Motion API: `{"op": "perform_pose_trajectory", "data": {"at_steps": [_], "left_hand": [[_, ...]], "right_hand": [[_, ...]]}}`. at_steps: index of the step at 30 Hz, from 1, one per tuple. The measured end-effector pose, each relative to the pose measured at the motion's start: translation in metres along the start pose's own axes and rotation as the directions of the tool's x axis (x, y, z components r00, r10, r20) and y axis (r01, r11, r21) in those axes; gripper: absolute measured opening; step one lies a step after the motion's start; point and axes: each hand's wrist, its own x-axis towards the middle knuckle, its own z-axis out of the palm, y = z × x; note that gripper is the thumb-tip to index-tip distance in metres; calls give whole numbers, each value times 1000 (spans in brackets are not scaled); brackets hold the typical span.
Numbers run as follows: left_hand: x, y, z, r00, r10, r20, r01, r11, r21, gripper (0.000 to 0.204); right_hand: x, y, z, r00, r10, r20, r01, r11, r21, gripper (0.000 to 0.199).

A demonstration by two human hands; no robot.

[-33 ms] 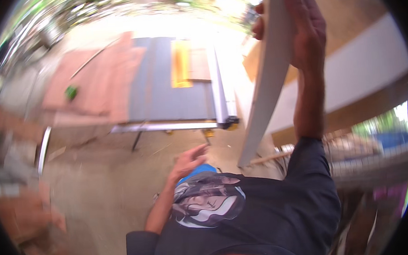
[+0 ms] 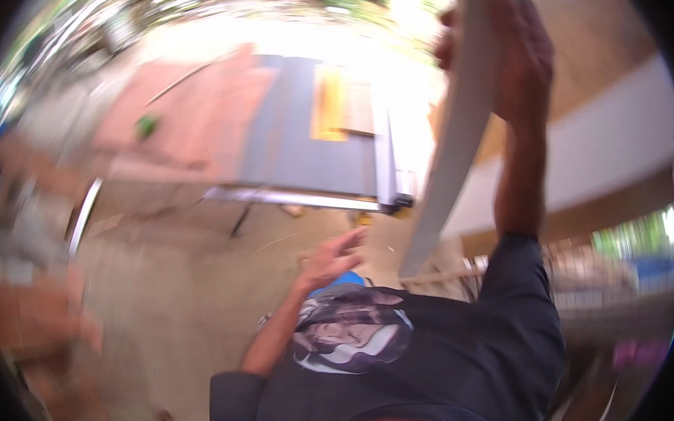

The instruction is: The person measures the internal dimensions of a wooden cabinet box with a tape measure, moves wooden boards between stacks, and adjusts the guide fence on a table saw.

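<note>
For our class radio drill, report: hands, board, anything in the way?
Right hand raised, gripping long white board. Left hand open, low, apparently empty. Grey-topped table ahead, leftward; nothing plainly blocking.

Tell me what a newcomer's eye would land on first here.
Likely the long pale board, held slanting in the raised right hand at upper right. Next, the bright yellow strip on the grey table, upper middle. The left hand, holding nothing visible, is near the picture's middle.

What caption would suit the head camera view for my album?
Right hand holding a long pale board, left hand empty, a grey-topped worktable ahead.
</note>
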Motion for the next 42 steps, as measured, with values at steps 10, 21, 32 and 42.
{"op": "perform_pose_trajectory", "data": {"at_steps": [10,21,32,42], "left_hand": [[-217,162,10,-4,591,-806,-20,806,591,68],[-573,92,85,-782,211,-586,-364,610,704,42],[-870,-11,199,-961,-256,-107,-192,333,923,31],[-1086,-30,470,-588,-501,635,-55,808,586,44]], "right_hand": [[-62,-186,363,950,-207,236,29,806,591,45],[-374,-254,592,-365,-691,624,-95,694,714,85],[-516,-371,717,-779,-357,516,141,702,698,51],[-644,-561,842,-925,-285,252,79,505,859,42]]}}
